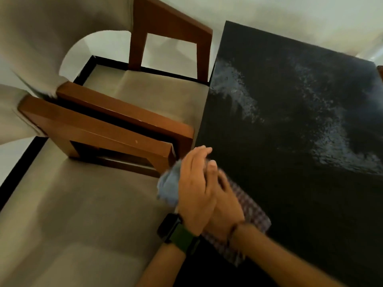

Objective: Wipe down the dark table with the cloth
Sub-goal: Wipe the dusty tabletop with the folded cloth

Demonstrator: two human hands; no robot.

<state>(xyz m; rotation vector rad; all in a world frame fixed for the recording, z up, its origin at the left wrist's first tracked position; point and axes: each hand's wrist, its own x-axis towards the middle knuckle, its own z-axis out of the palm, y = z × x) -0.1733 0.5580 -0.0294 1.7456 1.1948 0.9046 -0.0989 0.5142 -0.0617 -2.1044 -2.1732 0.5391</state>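
Note:
The dark table fills the right side, with pale wet streaks across its top. At its near left edge lies a checkered cloth, pressed down under my right hand. My left hand, with a dark watch on a green strap at the wrist, lies partly over the right hand, fingers stretched forward. A bunched blue fuzzy cloth sticks out from under the left hand, past the table's edge. The fingertips of my right hand are hidden by the left hand.
Two beige cushioned armchairs with brown wooden arms stand tight against the table's left side, the nearer seat right beside my hands. A white wall runs behind the table. A brown edge shows at far right.

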